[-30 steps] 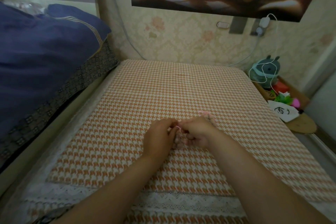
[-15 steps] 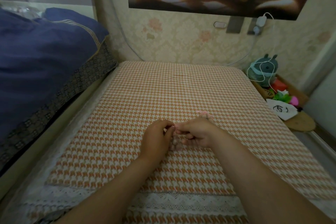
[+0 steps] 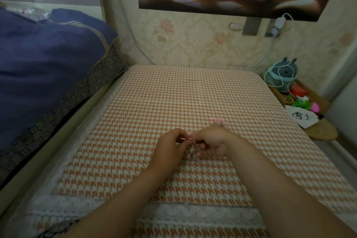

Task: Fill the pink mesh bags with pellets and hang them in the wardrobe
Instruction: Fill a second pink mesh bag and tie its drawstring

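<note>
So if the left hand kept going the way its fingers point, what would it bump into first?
Almost at once the right hand: the left hand points at it, both pinching the pink mesh bag between them. Depth is hard to judge.

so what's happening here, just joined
A person sits over a houndstooth mat, both hands low and close together. The left hand and right hand pinch something thin and pink between their fingertips, apparently the drawstring of a small pink mesh bag lying on the mat under them. Whether it already holds pellets is unclear. Another pink piece lies just beyond the right hand. No wardrobe in view.
</note>
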A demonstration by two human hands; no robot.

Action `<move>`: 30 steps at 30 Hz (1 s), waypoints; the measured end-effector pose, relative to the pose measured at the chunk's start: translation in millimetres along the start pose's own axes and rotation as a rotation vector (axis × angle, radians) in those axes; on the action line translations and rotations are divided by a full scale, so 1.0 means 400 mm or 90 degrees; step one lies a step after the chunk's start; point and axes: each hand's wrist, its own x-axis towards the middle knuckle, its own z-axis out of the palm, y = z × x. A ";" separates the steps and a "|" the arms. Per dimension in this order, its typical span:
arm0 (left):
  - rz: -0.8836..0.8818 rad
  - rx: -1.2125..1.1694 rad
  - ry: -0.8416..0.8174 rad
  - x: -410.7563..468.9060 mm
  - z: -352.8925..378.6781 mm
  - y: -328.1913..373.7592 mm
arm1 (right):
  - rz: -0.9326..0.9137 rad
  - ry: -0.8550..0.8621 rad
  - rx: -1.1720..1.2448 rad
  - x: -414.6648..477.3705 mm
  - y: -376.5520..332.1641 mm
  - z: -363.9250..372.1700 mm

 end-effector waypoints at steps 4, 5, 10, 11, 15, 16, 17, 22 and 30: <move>0.023 0.018 0.015 -0.004 0.000 -0.004 | 0.029 -0.022 0.002 0.007 0.005 -0.007; 0.038 0.042 0.021 -0.006 0.000 -0.007 | 0.037 -0.026 0.006 0.011 0.007 -0.011; 0.114 0.122 0.065 -0.011 0.003 -0.009 | 0.063 -0.035 0.027 0.015 0.011 -0.018; 0.121 0.129 0.073 -0.012 0.002 -0.008 | 0.061 -0.037 0.025 0.015 0.010 -0.017; 0.074 0.132 0.065 -0.012 -0.005 -0.002 | 0.039 -0.028 -0.003 0.014 0.011 -0.026; 0.045 0.133 0.057 -0.012 -0.008 -0.001 | 0.034 -0.013 -0.024 0.013 0.013 -0.031; 0.014 0.131 0.051 -0.012 -0.011 0.000 | 0.029 0.004 -0.052 0.011 0.016 -0.035; -0.093 0.104 0.034 -0.022 -0.021 0.011 | -0.006 0.049 -0.155 -0.006 0.025 -0.038; -0.310 -0.149 0.096 0.008 0.009 -0.026 | -0.111 0.162 -0.170 -0.009 0.015 -0.019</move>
